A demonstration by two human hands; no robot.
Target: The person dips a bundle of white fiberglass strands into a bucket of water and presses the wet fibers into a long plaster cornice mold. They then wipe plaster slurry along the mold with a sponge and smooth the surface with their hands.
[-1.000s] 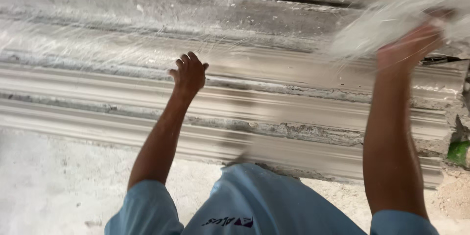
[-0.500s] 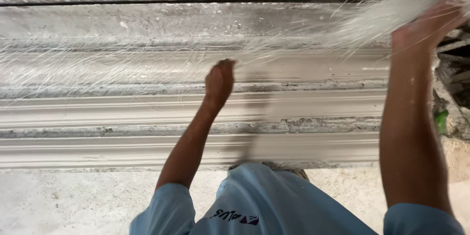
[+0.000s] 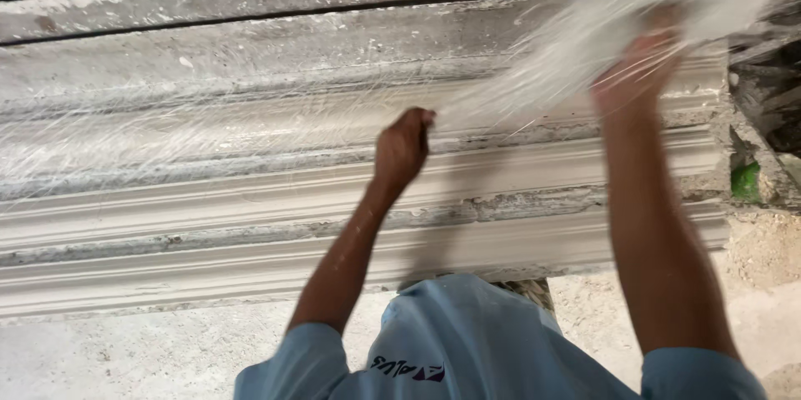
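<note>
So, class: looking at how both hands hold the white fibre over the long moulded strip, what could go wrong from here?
1. The left hand pinches the fibre bundle while the right hand lifts the other end; pulled apart, the bundle may thin or tear.
2. Loose strands already lie scattered over the moulded strip; more could land unevenly.
3. Bare hands on fine fibre may get irritated.

The right hand [image 3: 638, 66] and its white fibre bundle [image 3: 667, 8] are motion-blurred; the bundle runs off the top edge.
</note>
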